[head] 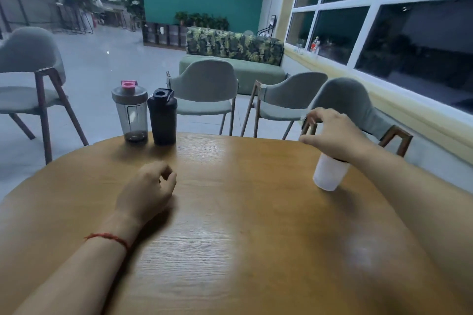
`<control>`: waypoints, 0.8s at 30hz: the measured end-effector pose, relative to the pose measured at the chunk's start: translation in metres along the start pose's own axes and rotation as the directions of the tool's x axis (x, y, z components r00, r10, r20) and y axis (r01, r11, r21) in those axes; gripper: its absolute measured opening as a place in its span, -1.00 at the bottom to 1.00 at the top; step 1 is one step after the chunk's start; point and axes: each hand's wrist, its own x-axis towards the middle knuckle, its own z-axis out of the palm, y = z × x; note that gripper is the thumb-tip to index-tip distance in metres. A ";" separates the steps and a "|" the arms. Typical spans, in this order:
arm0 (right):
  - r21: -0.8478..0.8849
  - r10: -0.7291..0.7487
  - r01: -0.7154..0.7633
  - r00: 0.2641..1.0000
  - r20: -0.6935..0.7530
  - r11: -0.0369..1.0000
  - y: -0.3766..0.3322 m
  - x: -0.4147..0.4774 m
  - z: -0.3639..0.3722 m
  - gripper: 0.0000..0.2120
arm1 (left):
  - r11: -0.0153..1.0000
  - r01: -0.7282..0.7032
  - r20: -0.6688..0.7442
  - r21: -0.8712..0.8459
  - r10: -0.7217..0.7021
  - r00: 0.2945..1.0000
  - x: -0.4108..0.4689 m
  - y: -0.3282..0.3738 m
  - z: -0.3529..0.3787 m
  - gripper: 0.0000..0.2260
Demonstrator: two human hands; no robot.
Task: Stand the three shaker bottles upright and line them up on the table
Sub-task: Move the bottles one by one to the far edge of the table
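Two shaker bottles stand upright side by side at the far left of the round wooden table [230, 212]: a clear grey one with a pink cap [130, 112] and, touching its right side, a black one [162, 117]. A white shaker bottle [329, 174] stands upright near the right edge, far from the other two. My right hand [332, 133] covers its top from above, fingers curled over the lid, which is hidden. My left hand [148, 189] rests on the table in a loose fist, holding nothing, in front of the black bottle.
Grey chairs with wooden legs ring the far side of the table [204, 94], [289, 102], [353, 107], and another stands at the left [28, 79]. A green sofa [238, 59] and a window wall lie beyond.
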 end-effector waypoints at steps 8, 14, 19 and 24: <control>-0.007 0.178 -0.177 0.982 0.057 0.984 0.086 -0.007 0.011 0.00 | 0.982 0.183 -0.049 0.043 -0.181 0.982 0.007 -0.033 -0.016 -0.83; 0.174 0.190 -0.191 0.982 0.021 0.966 0.088 -0.006 0.039 -0.10 | 0.974 0.225 -0.067 -0.003 -0.225 0.972 0.011 -0.039 -0.018 -0.83; 0.301 0.064 -0.046 0.997 -0.050 0.952 0.012 0.015 0.055 -0.15 | 0.975 0.219 -0.082 -0.042 -0.222 0.972 0.014 -0.040 -0.017 -0.83; 0.290 -0.128 0.130 0.991 -0.028 0.948 -0.087 0.054 0.093 -0.10 | 0.968 0.244 -0.111 -0.054 -0.249 0.962 0.017 -0.051 -0.023 -0.80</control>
